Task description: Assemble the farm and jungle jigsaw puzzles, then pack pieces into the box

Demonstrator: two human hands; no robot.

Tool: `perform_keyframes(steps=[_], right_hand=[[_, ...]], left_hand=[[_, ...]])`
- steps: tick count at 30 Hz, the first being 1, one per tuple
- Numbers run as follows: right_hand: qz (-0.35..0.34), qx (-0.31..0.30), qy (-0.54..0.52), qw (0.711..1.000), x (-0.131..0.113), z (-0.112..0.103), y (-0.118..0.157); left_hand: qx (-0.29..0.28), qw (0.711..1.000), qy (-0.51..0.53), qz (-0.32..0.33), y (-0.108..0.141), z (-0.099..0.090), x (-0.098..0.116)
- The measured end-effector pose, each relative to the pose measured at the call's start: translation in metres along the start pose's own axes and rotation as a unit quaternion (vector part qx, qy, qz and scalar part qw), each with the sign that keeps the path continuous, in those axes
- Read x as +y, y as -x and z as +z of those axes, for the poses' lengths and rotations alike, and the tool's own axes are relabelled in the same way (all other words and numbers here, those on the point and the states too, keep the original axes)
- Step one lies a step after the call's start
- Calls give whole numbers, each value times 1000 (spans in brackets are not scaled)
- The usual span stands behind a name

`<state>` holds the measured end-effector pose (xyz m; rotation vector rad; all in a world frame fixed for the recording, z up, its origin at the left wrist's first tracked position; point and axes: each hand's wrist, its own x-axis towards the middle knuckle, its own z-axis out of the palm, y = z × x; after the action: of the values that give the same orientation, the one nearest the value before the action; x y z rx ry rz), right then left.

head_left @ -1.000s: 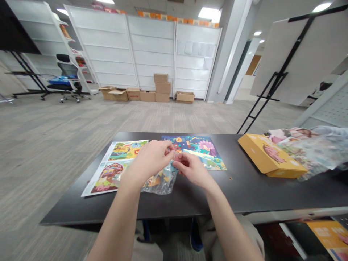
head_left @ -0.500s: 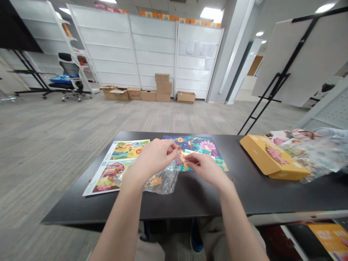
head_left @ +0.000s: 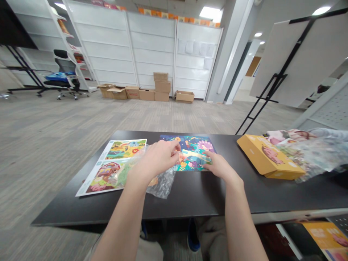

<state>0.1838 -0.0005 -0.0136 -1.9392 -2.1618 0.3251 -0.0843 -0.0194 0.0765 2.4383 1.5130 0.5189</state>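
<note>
Over the middle of the black table, my left hand [head_left: 164, 154] is closed with fingertips pinched together near a small orange piece; what it grips is too small to make out. A clear plastic bag [head_left: 163, 183] lies crumpled beneath that hand and wrist, with green and orange pieces inside. My right hand [head_left: 217, 165] pinches the right end of a light strip with a blue picture [head_left: 194, 156]. The strip is above a dark blue illustrated sheet [head_left: 187, 139]. To the left, a white-bordered sheet with two farm and animal pictures [head_left: 106, 175] lies flat, partly under the bag.
On the table's right side sit a yellow box [head_left: 268, 156] and a heap of clear plastic packaging [head_left: 320, 152]. A whiteboard on a black stand [head_left: 299, 65] is behind them. Cardboard boxes [head_left: 162, 87] line the far shelves. The table's front edge [head_left: 185, 217] is close to my body.
My right hand has moved right and now holds the end of the picture strip, which shows more fully. My left hand stays near the same place. The view has shifted slightly.
</note>
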Motion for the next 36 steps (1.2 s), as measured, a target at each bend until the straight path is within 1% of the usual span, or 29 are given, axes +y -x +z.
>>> perform_keyframes(steps=[4,7,10,13,17,19,21,24,28,33,36], right_hand=[[22,-36,8,999,14,-8,8],[26,-54,4,998,28,-15,17],[17,-63,-19,998,37,-19,25],[0,-68,-31,997,37,-22,29],[-26,-68,-61,995,30,-20,29],[-32,-67,-70,995,28,-18,27],[-37,-66,-75,994,28,-15,25],[-41,-57,-93,993,30,-13,24],[-6,-69,-140,988,33,-15,24],[-2,-79,-218,973,39,-14,21],[28,-105,-272,956,41,-13,19]], left_hand=[[9,999,12,31,2,0,3],[8,999,1,52,1,4,10],[-14,996,-22,89,-3,18,20],[-56,987,-61,139,-10,42,26],[-111,981,-101,125,-16,70,26],[-123,980,-106,118,-18,78,25],[-123,980,-102,121,-19,84,24],[-103,981,-99,133,-21,91,25],[-86,980,-104,145,-23,98,23],[-97,980,-91,148,-26,101,19],[-103,983,-69,134,-28,100,18]])
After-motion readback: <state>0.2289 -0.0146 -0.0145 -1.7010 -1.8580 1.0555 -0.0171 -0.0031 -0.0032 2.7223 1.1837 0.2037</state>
